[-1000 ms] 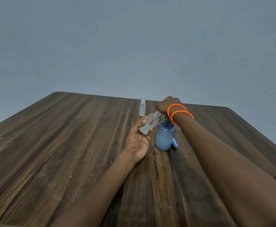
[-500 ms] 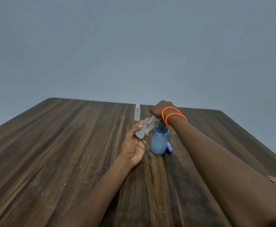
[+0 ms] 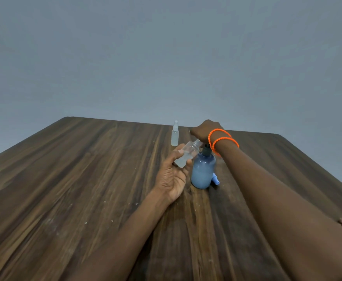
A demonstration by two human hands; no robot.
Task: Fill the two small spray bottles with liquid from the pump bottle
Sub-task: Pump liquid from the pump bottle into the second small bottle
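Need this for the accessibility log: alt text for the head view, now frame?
A person's left hand holds a small uncapped clear bottle tilted toward the top of a blue pump bottle, where the right hand rests on the pump. A second small spray bottle, capped, stands farther back on the wooden table.

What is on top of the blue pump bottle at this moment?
The right hand rests over the top of the blue pump bottle. Only the bottle's dark collar shows beneath it. The pump head and its nozzle are covered by the hand, so they cannot be seen.
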